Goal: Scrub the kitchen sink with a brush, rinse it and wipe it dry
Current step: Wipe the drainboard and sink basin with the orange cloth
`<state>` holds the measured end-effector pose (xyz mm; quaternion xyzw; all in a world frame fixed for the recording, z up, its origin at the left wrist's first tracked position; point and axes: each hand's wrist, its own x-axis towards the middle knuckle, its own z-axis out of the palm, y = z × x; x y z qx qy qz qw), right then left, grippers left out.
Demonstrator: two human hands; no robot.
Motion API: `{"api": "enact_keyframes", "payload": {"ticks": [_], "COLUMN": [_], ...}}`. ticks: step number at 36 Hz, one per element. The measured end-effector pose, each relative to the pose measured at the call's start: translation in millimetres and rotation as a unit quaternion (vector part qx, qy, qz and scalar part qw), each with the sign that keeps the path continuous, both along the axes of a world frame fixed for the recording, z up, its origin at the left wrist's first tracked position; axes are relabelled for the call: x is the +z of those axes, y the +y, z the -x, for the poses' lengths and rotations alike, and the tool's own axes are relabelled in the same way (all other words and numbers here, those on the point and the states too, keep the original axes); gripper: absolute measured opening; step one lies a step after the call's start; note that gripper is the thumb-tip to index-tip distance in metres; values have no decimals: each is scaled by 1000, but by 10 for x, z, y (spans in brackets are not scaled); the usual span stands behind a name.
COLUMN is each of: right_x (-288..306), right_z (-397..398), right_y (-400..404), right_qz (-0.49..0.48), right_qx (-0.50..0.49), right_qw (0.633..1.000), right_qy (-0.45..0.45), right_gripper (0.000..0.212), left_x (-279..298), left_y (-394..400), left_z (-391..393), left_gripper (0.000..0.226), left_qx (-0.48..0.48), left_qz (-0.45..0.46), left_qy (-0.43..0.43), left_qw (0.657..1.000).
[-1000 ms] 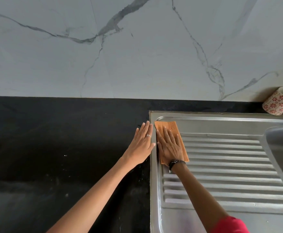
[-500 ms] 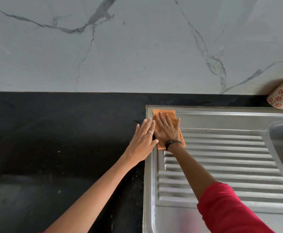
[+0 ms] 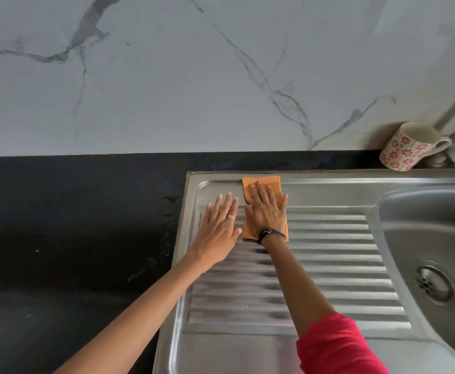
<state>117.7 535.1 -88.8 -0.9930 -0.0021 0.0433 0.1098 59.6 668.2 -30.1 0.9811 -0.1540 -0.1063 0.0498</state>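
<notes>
A: Which step is this?

B: The last one, I'd judge: wiping dry. The right hand (image 3: pixel 266 211) lies flat, fingers straight, pressing the cloth (image 3: pixel 261 182) onto the drainer (image 3: pixel 329 255) near its far edge. No brush in view.

A: And the left hand (image 3: pixel 219 228)?

B: Just beside the right one, on its left. It is also flat with straight fingers, resting on the drainer's ribs and holding nothing.

A: What does the next move call for?

B: Probably sliding the cloth along under steady palm pressure, following the ribs. The bowl (image 3: pixel 431 238), well to the right of both hands, would still need a pass.

A: Count things for me.

B: Two hands, one cloth, one sink with one drain (image 3: pixel 434 284), and one mug (image 3: pixel 407 147) on the bench (image 3: pixel 72 225), far right beyond the hands. One ring on the left hand, one wristband on the right.
</notes>
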Motion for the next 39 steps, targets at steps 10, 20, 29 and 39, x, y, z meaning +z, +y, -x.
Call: {"api": "enact_keyframes", "payload": {"ticks": [10, 20, 29, 39], "right_x": [-13, -30, -30, -8], "right_z": [-16, -68, 105, 505], "right_y": [-1262, -1894, -2029, -1947], "right_qz": [15, -29, -78, -51], "right_qx": [-80, -224, -318, -288], "right_qw": [997, 974, 945, 956], "right_qy": [3, -12, -14, -12], "right_gripper": [54, 54, 53, 50], "left_x": [-7, -49, -65, -17], "left_y": [-932, -1443, -1289, -1044], "left_z": [-57, 2, 198, 367], "left_gripper": [69, 70, 70, 71], "left_qx": [-43, -62, -36, -9], "left_qz": [8, 17, 20, 61], "left_qy": [19, 29, 50, 60], "left_qw": [999, 998, 998, 996]}}
